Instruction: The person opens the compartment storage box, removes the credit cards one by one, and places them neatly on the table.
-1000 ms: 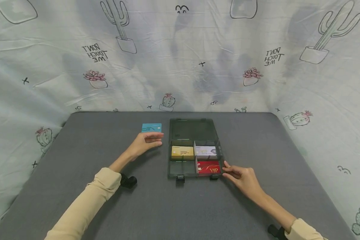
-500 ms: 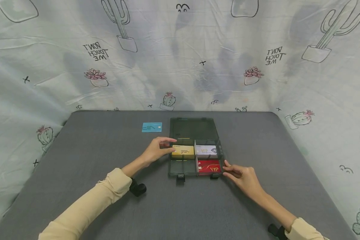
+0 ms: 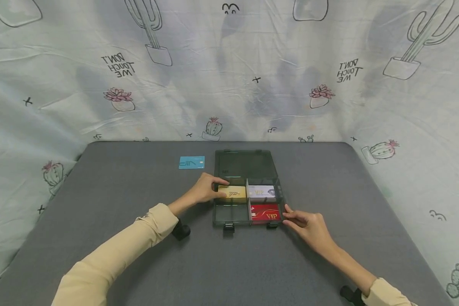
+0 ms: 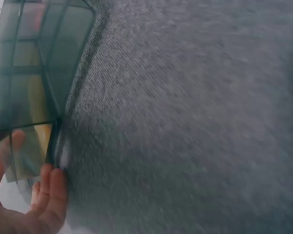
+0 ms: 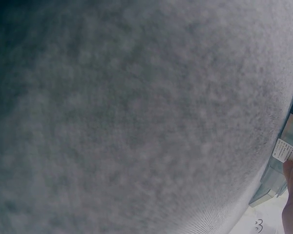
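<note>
Two hands frame the work in the middle of the picture. We see the left hand (image 3: 205,189) come in from the lower left, its thumb and fingers apart at the left end of a gold rectangular card (image 3: 235,192); whether they grip it we cannot tell. We see the right hand (image 3: 310,227) at the right of centre, thumb and fingers apart and bent, the tips against the right wall of a translucent dark-green plastic box (image 3: 231,214).

The gold card lies in that box's upper left compartment. Beside it, across a pale divider (image 3: 248,204), we find a lavender rectangular card (image 3: 261,192), and below that a red card with gold lettering (image 3: 265,212). The lid (image 3: 245,163) is folded back toward the top of the frame. A light-blue card (image 3: 191,162) lies left of the lid on the dark grey table (image 3: 199,263), with a white cactus-printed cloth (image 3: 183,38) behind.

A second ago, we saw the left hand overlapping the light-blue card's lower edge; half a second ago, it was at the box's left side. Now it reaches farther right, overlapping the gold card, while the right hand keeps its place.
</note>
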### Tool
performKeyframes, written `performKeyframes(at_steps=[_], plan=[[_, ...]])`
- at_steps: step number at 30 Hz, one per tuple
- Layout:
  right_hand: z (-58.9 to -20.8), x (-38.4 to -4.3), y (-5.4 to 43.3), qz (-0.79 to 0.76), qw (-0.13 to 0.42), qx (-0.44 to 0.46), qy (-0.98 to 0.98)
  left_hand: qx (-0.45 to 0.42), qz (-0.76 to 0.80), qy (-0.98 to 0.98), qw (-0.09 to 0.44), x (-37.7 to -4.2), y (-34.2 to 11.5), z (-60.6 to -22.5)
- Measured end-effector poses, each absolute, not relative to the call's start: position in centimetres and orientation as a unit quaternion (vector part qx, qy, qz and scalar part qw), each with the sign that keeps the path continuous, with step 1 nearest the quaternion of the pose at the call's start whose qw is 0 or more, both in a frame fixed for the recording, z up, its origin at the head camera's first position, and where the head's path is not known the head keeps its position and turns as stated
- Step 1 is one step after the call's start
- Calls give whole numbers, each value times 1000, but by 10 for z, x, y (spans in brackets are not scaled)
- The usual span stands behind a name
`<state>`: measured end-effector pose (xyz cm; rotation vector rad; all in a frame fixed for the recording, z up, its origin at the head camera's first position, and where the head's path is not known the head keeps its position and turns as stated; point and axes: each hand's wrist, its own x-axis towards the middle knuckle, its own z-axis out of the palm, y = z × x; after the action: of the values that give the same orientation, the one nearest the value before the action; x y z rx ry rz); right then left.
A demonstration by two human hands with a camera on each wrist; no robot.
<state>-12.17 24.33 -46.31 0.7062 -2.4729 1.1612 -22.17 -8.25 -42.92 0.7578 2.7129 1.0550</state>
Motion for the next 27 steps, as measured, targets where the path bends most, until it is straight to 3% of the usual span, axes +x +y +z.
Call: performKeyframes(at_steps=[8,22,27], plan=[[-463,-122,242,409,150,243,-866,231,277,925,121,-224,-75,-426],[-463,-124,241,414,147,243,-865,265,252,923,123,-226,-79,-419],[-464,-125,242,411,145,244,-866,262,224,925,162,-229,-77,-414]])
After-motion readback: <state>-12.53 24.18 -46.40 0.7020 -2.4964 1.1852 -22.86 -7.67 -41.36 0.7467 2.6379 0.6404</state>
